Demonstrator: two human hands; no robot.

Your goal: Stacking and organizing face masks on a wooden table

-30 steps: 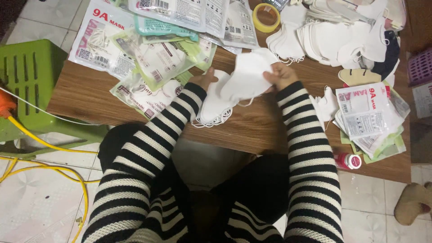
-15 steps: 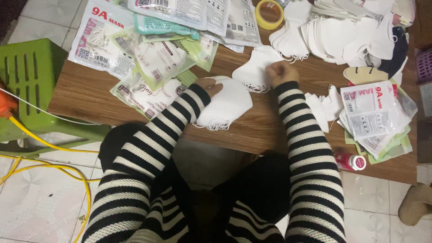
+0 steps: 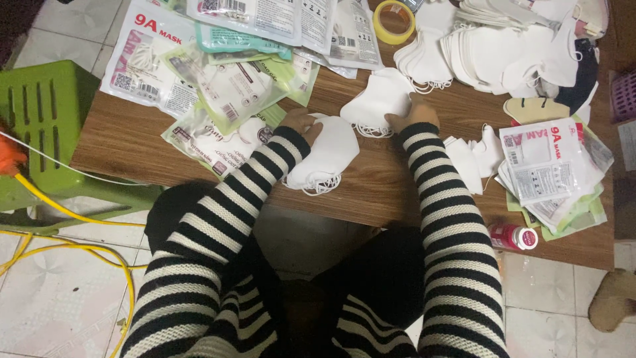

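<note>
The left hand pressed flat on one mask; the right hand gripped another mask. Keeping edges aligned mattered.

I see bare table along the near edge between my sleeves; packets crowd the far-left corner, mask stacks the far-right.

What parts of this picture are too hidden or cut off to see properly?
- Head view: the fingers of the right hand are tucked against a white folded face mask, so the grip is unclear.
- The left hand covers part of the stack of white masks under it; their number is hidden.
- The big pile of white masks runs off the top edge.
- The purple plastic basket is cut by the right edge.
</note>
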